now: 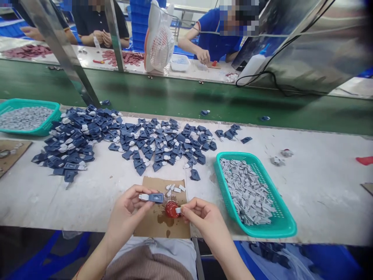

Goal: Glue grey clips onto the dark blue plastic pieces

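Observation:
Between the thumb and fingers of my left hand (pixel 131 208) is a dark blue plastic part (pixel 155 198) with a light grey piece at its left end. My right hand (pixel 201 214) pinches a small grey plastic piece (pixel 178 210) at the right side of a red cap (pixel 171 209); whether piece and cap touch I cannot tell. The cap sits on a brown cardboard sheet (pixel 161 229) that has dark wet stains. Several loose grey pieces (pixel 176 189) lie on the cardboard behind the cap.
A green basket (pixel 256 233) of grey pieces stands to the right, another green basket (pixel 49 126) at far left. Dark blue parts (pixel 78 136) are heaped across the table's back left. Beyond runs a green conveyor belt (pixel 163 95), with co-workers (pixel 210 31) on its far side.

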`<action>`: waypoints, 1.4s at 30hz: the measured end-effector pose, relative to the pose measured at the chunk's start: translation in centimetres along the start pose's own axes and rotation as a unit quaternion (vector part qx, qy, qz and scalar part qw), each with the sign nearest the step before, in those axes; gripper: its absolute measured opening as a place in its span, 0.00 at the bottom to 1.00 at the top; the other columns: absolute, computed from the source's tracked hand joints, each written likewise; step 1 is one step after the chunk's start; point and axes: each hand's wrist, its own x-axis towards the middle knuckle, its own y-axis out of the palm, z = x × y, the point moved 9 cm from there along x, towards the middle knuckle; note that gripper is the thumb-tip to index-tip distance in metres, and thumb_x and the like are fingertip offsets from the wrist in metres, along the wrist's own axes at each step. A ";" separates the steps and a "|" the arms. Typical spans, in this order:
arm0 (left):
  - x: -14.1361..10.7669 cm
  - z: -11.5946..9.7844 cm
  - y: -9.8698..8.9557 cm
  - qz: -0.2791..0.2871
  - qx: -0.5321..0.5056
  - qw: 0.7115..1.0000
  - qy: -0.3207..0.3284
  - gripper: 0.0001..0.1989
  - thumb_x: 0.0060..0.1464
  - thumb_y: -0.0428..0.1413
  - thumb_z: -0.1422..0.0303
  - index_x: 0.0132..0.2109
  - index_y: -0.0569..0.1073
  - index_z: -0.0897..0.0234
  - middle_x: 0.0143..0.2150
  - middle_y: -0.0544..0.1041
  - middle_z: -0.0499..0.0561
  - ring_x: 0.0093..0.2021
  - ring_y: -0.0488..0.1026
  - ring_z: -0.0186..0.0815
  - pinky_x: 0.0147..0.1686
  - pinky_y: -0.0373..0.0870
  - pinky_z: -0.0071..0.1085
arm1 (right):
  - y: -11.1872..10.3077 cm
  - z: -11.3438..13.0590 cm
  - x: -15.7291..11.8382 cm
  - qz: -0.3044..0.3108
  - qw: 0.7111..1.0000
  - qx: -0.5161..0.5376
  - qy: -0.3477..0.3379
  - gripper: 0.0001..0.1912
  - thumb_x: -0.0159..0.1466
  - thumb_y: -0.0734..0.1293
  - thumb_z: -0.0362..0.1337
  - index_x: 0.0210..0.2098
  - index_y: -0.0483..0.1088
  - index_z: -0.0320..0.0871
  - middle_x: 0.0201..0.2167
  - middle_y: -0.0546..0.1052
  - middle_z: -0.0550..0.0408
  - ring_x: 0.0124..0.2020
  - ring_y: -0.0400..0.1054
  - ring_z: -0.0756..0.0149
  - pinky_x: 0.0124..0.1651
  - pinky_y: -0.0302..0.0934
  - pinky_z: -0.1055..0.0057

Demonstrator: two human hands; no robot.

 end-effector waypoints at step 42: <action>-5.1 -5.0 2.2 -0.033 0.235 0.902 0.362 0.17 0.54 0.59 0.86 0.47 0.78 0.63 0.44 0.80 0.51 0.45 0.80 0.32 0.50 0.76 0.22 | 4.5 3.4 -2.3 -0.001 0.996 0.077 -0.045 0.14 0.53 0.78 0.45 0.24 0.76 0.42 0.22 0.80 0.56 0.26 0.73 0.68 0.32 0.66 0.75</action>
